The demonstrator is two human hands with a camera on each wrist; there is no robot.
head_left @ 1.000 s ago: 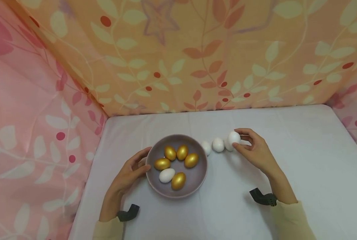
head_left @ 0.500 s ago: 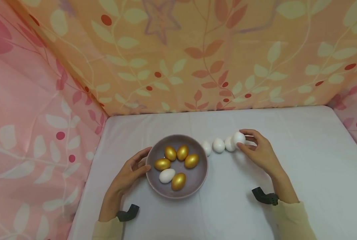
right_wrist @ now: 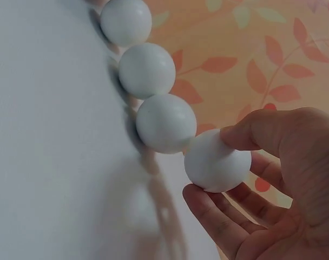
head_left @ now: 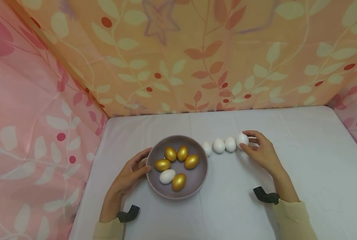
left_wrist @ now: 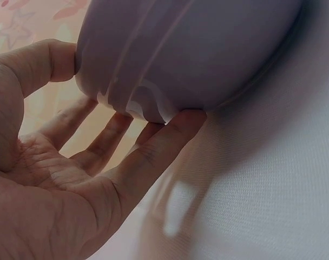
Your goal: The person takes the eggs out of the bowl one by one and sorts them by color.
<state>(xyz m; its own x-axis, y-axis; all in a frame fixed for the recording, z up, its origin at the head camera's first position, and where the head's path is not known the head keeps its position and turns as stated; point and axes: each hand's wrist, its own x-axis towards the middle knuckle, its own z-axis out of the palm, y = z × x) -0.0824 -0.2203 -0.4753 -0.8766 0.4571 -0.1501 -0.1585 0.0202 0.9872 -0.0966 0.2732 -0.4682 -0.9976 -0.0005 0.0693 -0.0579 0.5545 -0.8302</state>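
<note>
My right hand (head_left: 263,151) pinches a white egg (head_left: 242,140) between thumb and fingers, at the right end of a row of white eggs. In the right wrist view that egg (right_wrist: 216,162) sits beside the row's nearest egg (right_wrist: 166,123), their edges meeting. My left hand (head_left: 132,171) holds the left side of a mauve bowl (head_left: 201,180); the left wrist view shows its thumb and fingertips against the bowl's outer wall (left_wrist: 208,54). Inside the bowl lie several golden eggs (head_left: 178,182) and one white egg (head_left: 167,176).
Three more white eggs stand right of the bowl, the leftmost egg (head_left: 206,148) partly hidden behind its rim. A white cloth covers the table (head_left: 226,210). Behind it hangs an orange leaf-patterned curtain (head_left: 172,90), with a pink curtain (head_left: 40,133) at left.
My right hand has moved the white egg to the right, from overlapping the row's last egg to beside it. The left hand and bowl have stayed in place.
</note>
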